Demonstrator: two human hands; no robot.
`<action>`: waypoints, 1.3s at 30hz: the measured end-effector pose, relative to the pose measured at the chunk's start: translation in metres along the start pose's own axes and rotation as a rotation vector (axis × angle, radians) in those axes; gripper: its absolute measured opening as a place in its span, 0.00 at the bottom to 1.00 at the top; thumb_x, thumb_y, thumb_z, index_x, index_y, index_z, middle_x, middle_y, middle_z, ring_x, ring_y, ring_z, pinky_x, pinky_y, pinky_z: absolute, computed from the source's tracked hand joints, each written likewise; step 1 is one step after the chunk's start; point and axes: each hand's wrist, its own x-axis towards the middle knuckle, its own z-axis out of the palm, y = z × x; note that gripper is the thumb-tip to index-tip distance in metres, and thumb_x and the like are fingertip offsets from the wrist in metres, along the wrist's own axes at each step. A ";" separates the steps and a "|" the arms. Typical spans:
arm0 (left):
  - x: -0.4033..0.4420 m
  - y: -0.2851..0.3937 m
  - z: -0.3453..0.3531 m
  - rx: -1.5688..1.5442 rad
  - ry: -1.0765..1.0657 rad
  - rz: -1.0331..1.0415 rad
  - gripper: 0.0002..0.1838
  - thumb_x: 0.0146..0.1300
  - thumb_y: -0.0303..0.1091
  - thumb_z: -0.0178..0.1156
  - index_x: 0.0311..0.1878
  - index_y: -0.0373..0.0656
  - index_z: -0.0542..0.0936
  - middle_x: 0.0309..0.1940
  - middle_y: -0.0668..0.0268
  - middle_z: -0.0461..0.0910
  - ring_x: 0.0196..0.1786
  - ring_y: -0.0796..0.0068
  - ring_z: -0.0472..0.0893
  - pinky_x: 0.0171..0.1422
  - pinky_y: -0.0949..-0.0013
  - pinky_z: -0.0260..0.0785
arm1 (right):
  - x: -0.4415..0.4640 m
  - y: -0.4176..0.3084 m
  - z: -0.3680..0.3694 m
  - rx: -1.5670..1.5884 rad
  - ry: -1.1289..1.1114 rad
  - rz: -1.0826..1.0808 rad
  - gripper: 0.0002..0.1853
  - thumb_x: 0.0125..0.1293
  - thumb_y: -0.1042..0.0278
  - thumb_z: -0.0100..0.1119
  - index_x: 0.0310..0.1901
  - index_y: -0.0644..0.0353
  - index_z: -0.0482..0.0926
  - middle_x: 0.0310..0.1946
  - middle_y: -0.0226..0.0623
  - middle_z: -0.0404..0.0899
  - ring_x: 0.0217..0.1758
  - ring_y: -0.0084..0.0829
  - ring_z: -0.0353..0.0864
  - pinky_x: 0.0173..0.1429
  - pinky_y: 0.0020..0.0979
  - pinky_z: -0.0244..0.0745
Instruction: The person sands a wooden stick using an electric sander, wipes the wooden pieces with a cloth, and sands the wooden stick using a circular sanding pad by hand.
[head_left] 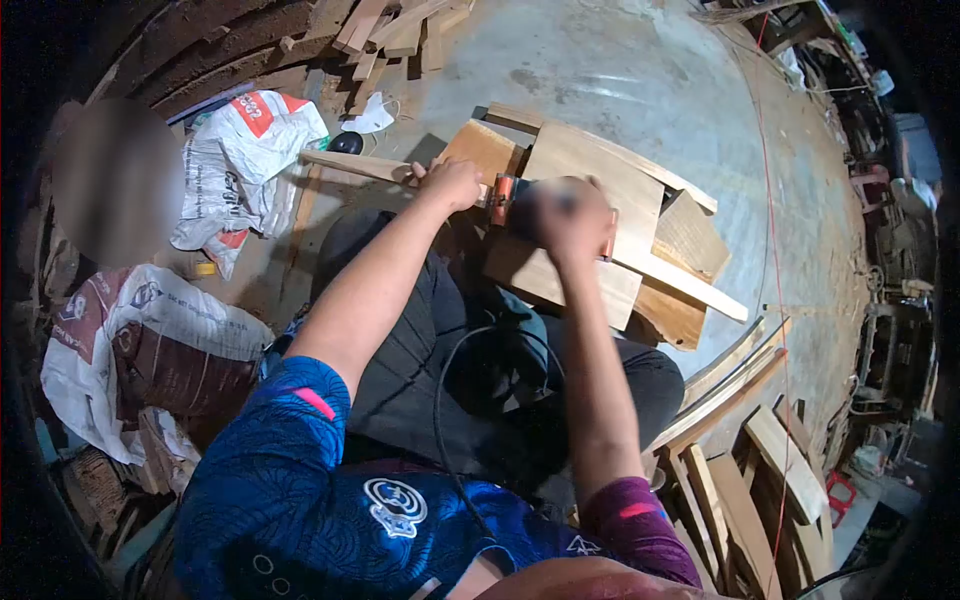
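Orange and black, a power tool (522, 208) sits beneath the right hand (575, 222), which is closed over its top; blur hides how the fingers wrap. Just left of that grip, the left hand (450, 185) is closed on a narrow wooden strip (355, 165), its fingers bent over the wood. The strip's long axis runs from well left of the left hand in to the tool's left end, roughly in line with the tool's body, so the left hand is the nearer one to its visible length. From the right hand's other side a pale length of wood (695, 286) comes out, slanting right and toward the body; whether it is the same piece cannot be told, since tool and hand cover the join. Beyond the right hand lies a wide board (590, 155); on its near side, toward the lap, is a pale block (565, 278). Left of the left hand, past the strip, lies a white sack (245, 140).
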 end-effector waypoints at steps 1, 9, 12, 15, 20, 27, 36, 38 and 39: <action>-0.001 -0.002 -0.001 -0.009 -0.021 -0.015 0.19 0.72 0.44 0.48 0.57 0.52 0.82 0.62 0.59 0.77 0.65 0.47 0.74 0.69 0.34 0.54 | -0.003 -0.017 0.008 -0.150 -0.056 0.019 0.31 0.61 0.31 0.61 0.50 0.51 0.83 0.64 0.39 0.72 0.72 0.50 0.63 0.72 0.68 0.49; 0.015 -0.014 0.011 -0.007 -0.171 0.067 0.26 0.53 0.33 0.61 0.59 0.52 0.80 0.59 0.61 0.81 0.66 0.58 0.76 0.65 0.31 0.59 | -0.016 0.059 -0.030 -0.386 0.004 -0.027 0.31 0.52 0.32 0.69 0.42 0.55 0.85 0.62 0.40 0.74 0.65 0.49 0.70 0.67 0.57 0.62; 0.001 -0.003 0.005 0.088 -0.182 0.100 0.25 0.51 0.30 0.62 0.56 0.48 0.81 0.56 0.57 0.83 0.63 0.55 0.79 0.65 0.34 0.63 | -0.005 0.133 -0.066 -0.322 -0.006 0.147 0.32 0.52 0.34 0.71 0.42 0.59 0.83 0.55 0.50 0.75 0.58 0.54 0.74 0.63 0.51 0.69; -0.003 0.001 0.008 0.152 -0.194 0.111 0.21 0.51 0.27 0.63 0.52 0.46 0.83 0.52 0.56 0.84 0.60 0.54 0.80 0.66 0.44 0.68 | 0.001 0.168 -0.072 -0.373 0.026 0.226 0.34 0.48 0.32 0.73 0.40 0.60 0.83 0.52 0.51 0.75 0.59 0.52 0.73 0.60 0.49 0.72; 0.019 -0.008 0.040 0.205 0.037 0.156 0.18 0.49 0.33 0.72 0.45 0.44 0.86 0.46 0.57 0.86 0.53 0.53 0.84 0.60 0.54 0.74 | -0.008 0.062 -0.047 -0.458 -0.112 0.300 0.43 0.48 0.25 0.67 0.54 0.56 0.80 0.58 0.50 0.73 0.66 0.58 0.67 0.58 0.68 0.68; 0.006 -0.002 0.028 0.148 0.007 0.188 0.14 0.63 0.28 0.54 0.47 0.44 0.86 0.46 0.53 0.86 0.55 0.51 0.83 0.62 0.48 0.72 | -0.039 -0.012 -0.008 -0.309 -0.160 -0.076 0.34 0.53 0.28 0.66 0.50 0.50 0.82 0.57 0.43 0.74 0.62 0.52 0.69 0.65 0.61 0.61; 0.013 0.001 0.031 0.230 -0.020 0.222 0.11 0.61 0.27 0.56 0.41 0.43 0.87 0.44 0.52 0.86 0.51 0.49 0.84 0.57 0.49 0.75 | 0.009 0.224 -0.118 -0.464 -0.060 0.400 0.36 0.52 0.30 0.68 0.46 0.61 0.84 0.49 0.55 0.78 0.54 0.55 0.78 0.58 0.50 0.75; 0.008 0.002 0.028 0.258 0.065 0.228 0.09 0.60 0.27 0.57 0.38 0.40 0.87 0.42 0.51 0.86 0.48 0.49 0.85 0.53 0.53 0.77 | 0.010 0.221 -0.110 -0.512 -0.024 0.404 0.36 0.51 0.30 0.69 0.46 0.58 0.84 0.49 0.53 0.78 0.55 0.55 0.78 0.57 0.52 0.75; 0.011 0.002 0.028 0.257 0.070 0.230 0.09 0.60 0.27 0.57 0.38 0.40 0.87 0.42 0.51 0.86 0.48 0.49 0.85 0.53 0.53 0.77 | 0.012 0.206 -0.098 -0.509 -0.014 0.391 0.35 0.50 0.31 0.69 0.45 0.58 0.84 0.49 0.52 0.78 0.55 0.54 0.78 0.58 0.52 0.75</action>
